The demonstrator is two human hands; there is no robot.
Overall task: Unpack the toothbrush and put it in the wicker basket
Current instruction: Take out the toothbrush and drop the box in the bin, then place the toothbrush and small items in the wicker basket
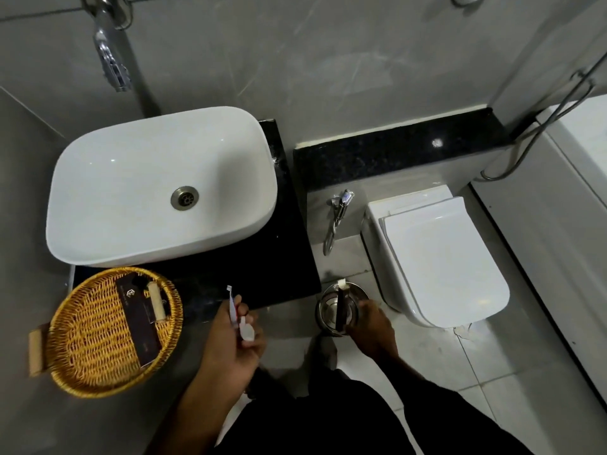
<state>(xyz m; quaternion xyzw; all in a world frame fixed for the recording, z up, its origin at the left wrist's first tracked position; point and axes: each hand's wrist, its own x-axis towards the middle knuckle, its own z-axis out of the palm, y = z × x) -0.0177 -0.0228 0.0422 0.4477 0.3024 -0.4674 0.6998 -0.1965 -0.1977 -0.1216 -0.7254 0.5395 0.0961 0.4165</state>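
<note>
Head view: left hand [235, 343] is pinching the toothbrush [232, 307], bristles pointing far, just right of the basket [82, 339], while right hand [374, 326] is gripping packaging [341, 310] over the bin [328, 307].

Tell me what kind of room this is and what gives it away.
A bathroom, possibly in a hotel. A white basin sits on a dark counter, a toilet with its lid shut stands beside it, and a wicker basket holds boxed toiletries.
</note>
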